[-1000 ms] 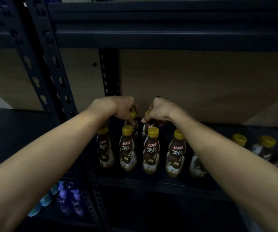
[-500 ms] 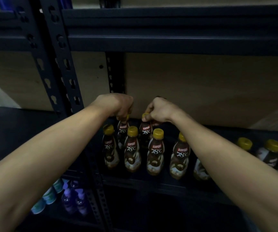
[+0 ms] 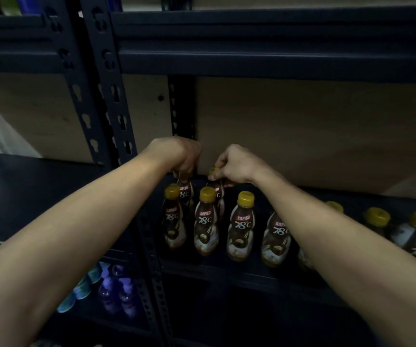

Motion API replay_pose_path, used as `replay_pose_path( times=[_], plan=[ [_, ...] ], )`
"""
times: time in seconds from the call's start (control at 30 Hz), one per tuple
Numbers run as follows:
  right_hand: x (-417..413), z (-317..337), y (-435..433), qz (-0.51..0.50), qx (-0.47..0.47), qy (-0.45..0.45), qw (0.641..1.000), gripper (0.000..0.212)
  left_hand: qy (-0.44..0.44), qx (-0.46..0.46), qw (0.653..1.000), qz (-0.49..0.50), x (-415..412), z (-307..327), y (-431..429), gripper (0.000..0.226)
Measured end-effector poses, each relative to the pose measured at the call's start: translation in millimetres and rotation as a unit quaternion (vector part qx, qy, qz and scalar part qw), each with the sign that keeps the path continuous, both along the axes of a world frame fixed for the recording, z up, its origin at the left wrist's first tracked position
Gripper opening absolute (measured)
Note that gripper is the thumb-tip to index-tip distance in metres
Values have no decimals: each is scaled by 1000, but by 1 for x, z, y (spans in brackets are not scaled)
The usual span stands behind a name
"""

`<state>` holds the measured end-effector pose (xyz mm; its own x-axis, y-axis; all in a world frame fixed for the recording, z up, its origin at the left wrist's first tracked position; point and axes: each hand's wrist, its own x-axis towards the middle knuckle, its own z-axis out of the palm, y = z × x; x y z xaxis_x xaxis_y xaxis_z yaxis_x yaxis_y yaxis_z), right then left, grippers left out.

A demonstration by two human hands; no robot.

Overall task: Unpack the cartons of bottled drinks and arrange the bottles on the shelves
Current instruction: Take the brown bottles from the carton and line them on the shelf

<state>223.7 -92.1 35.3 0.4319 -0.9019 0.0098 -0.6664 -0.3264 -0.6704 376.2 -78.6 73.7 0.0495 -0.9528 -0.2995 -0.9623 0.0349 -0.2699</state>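
Your left hand: fingers curled round the top of the left back bottle on the shelf. Your right hand: fingers pinching the right back bottle at its cap. Front row stands upright just before them.

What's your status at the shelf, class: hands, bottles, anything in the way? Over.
Left hand grips left back-row bottle by its top. Right hand pinches right back-row bottle at its cap. Front-row bottles stand close before both, arms reaching over them.
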Motion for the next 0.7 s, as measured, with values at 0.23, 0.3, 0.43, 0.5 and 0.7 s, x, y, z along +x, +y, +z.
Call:
replay_pose_path(
  times=[0.23, 0.3, 0.43, 0.5, 0.7],
  plan=[
    [1, 0, 3, 3, 2, -7, 1000, 26, -16, -8, 1000, 6, -1, -3, 1, 17],
    [2, -1, 4, 6, 3, -4, 1000, 26, -11, -16, 1000, 9, -1, -3, 1, 16],
    [2, 0, 6, 8, 7, -6, 1000, 30, -10, -33, 999, 7, -1, -3, 6, 15],
    [1, 2, 9, 10, 10, -5, 1000, 30, 3, -42, 999, 12, -2, -3, 9, 16],
    [-15, 8, 13, 19, -27, 13, 999, 28, 78, -90, 993, 22, 1, 3, 24, 41]
  ],
)
